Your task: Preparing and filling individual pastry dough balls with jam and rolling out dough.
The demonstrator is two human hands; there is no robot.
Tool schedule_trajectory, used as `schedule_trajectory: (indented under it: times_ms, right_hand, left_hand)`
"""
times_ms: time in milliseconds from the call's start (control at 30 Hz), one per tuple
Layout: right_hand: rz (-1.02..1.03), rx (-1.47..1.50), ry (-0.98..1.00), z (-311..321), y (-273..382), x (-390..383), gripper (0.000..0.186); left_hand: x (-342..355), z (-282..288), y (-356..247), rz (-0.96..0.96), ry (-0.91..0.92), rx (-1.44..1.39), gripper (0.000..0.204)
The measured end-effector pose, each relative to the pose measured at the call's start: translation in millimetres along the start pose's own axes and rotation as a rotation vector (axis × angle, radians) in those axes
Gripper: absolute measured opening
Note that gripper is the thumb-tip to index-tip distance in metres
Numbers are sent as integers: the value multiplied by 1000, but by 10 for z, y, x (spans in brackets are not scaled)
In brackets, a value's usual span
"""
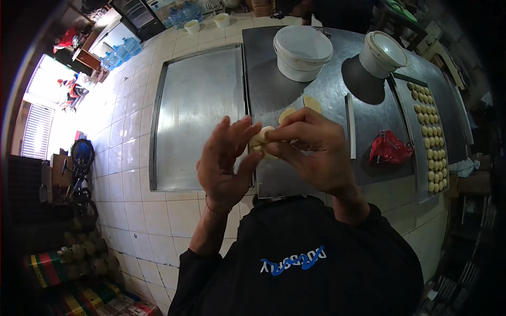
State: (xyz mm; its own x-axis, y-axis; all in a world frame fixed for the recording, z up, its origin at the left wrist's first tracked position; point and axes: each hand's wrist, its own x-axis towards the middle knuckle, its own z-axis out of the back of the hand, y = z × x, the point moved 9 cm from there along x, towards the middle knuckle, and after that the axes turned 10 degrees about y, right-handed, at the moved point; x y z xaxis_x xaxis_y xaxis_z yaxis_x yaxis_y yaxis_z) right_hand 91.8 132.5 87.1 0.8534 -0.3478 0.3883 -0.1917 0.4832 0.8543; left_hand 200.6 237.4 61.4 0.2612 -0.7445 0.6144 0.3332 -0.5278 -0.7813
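Note:
A small pale piece of folded dough (261,138) is held between my two hands above the metal table's near part. My right hand (311,150) pinches it with thumb and fingers. My left hand (224,158) has its thumb and fingertips around the dough's left side, with some fingers raised. Just behind my right hand, flat yellowish dough rounds (312,102) lie on the table (269,174), partly hidden by the fingers.
An empty metal tray (196,79) lies left. Two white buckets (300,63) (377,58), a metal bar (349,131), a red bag (390,150) and a tray of several small dough pieces (421,195) are rightward. A person (311,10) stands at the back; a bicycle (81,163) stands left.

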Motion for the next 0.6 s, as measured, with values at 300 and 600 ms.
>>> schedule_trajectory:
  times_ms: [300, 600]
  right_hand:
    - [91, -391, 6, -168, 226, 68, 19]
    - [-14, 78, 101, -174, 84, 58, 16]
  left_hand:
    - [97, -20, -136, 61, -156, 144, 48]
    - [-155, 25, 260, 93, -226, -444, 34]
